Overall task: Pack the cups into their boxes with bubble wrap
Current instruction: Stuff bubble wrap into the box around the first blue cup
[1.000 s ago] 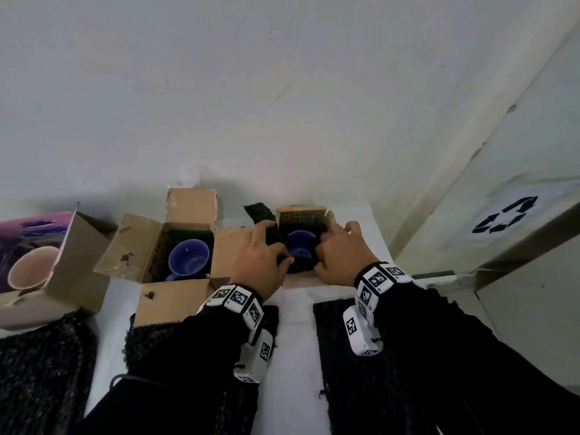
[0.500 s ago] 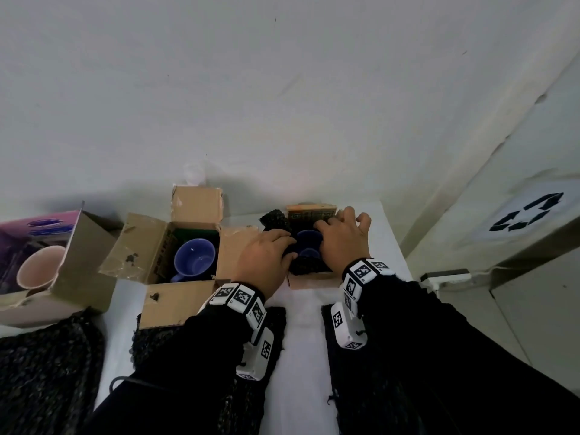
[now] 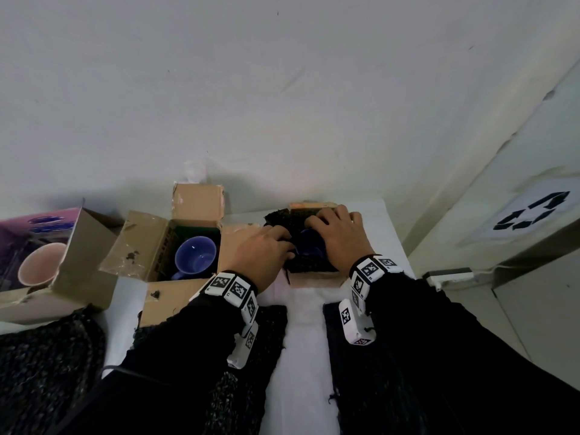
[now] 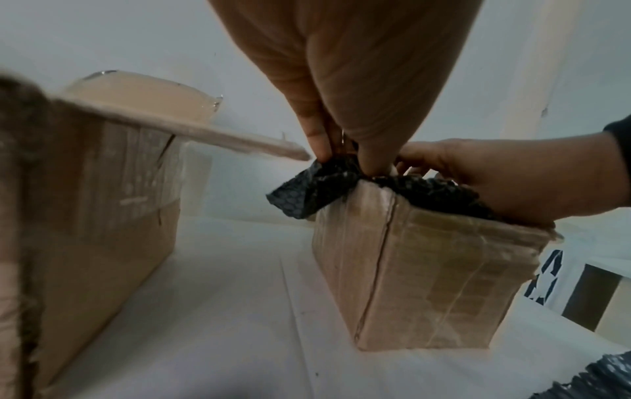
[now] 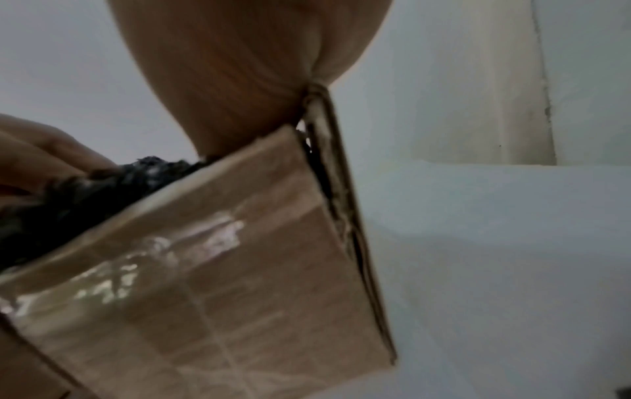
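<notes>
left fingers [image 4: 321,145] pinched on a fold of black bubble wrap [image 4: 307,189] at the near-left corner of the small box [image 4: 427,283] — gripping it, tucking it down past the rim. left hand [image 3: 260,249] arched over that corner in the head view. right hand [image 3: 337,233] laid over the far right side of the same box, fingers curved down onto the wrap and the box edge; whether gripping or only pressing, hard to tell, since the right wrist view shows just the palm against a raised flap [image 5: 328,162] and wrap bulging over the near wall.

between the two hands, a dark blue cup [image 3: 309,246] sunk in the box, wrap crowded all around it, top flaps not yet folded over.

further out, to the left: a second brown box [image 3: 141,246] standing open with a lighter blue cup [image 3: 194,255] inside, no wrap seen around it. beyond that, at the far left, a pink box [image 3: 47,224] lying on its side with a pale pink cup [image 3: 40,265] in its mouth, also bare. loose sheets of black wrap [image 3: 270,334] spread on the white surface [image 3: 304,356] near the sleeves.

judged from this — one cup nearly padded, box left to close; two more cups to wrap and seat; roughly a third through.
</notes>
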